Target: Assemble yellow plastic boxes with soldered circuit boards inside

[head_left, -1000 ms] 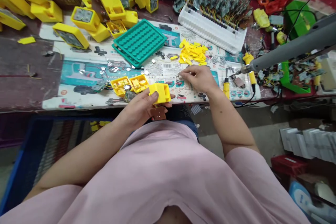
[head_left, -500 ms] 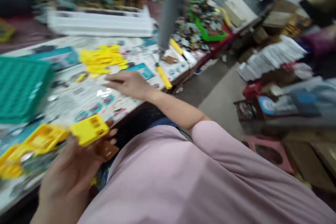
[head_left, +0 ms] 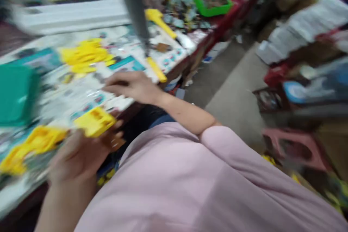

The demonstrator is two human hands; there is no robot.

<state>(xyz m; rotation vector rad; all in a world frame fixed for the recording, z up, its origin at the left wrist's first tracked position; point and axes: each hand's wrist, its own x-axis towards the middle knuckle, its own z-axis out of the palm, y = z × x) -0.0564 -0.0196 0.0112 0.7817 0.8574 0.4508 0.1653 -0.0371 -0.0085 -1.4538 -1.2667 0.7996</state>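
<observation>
The picture is smeared by motion. My left hand (head_left: 78,152) holds a yellow plastic housing (head_left: 95,121) at the table's near edge, with a small brown board (head_left: 114,140) hanging below it. My right hand (head_left: 130,85) rests over the printed sheet (head_left: 81,94) on the table, fingers drawn together; whether anything is in them is too blurred to tell. A pile of small yellow parts (head_left: 81,56) lies just beyond that hand. More yellow housings (head_left: 32,145) sit left of my left hand.
A teal tray (head_left: 16,92) is at the left, a long white rack (head_left: 70,14) at the back. A grey arm (head_left: 133,3) hangs over the table above yellow-handled tools (head_left: 156,69). Right of the table lie the floor, a pink stool (head_left: 296,148) and stacked goods.
The view has swung right and blurred, so the table now fills the left and the floor the right. Both hands keep their places relative to the table; the left still holds the housing.
</observation>
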